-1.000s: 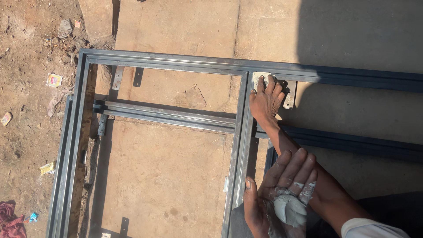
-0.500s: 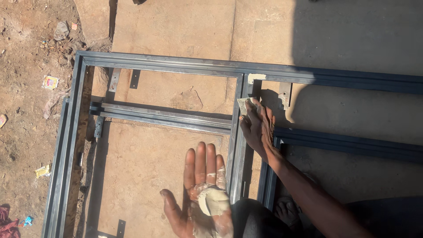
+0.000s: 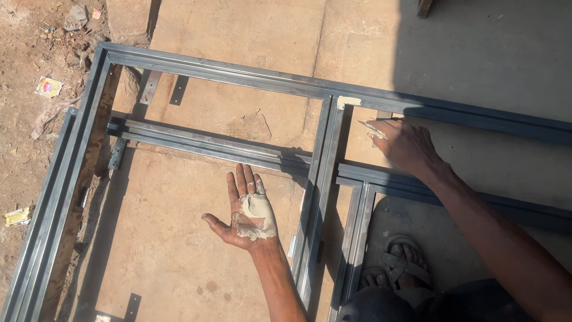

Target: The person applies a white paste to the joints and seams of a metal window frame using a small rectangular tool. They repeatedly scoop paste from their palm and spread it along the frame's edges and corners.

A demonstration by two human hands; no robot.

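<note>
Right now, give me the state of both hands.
Left hand: open, palm up, carrying a lump of grey putty.
Right hand: closed on a small putty knife, beside the steel frame.

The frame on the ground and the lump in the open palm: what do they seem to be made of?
The frame looks like bare steel section, grey-blue and dully shiny, with a pale patch at one joint. The lump on the left hand looks like soft grey-white putty or filler, smeared across the palm. The right hand holds a small blade smeared with the same.

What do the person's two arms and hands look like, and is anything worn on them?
Both forearms are bare: no sleeves, gloves, watch or rings show. The left hand has pale grey putty smeared over its palm. The right hand shows its back, with no marks visible.
</note>
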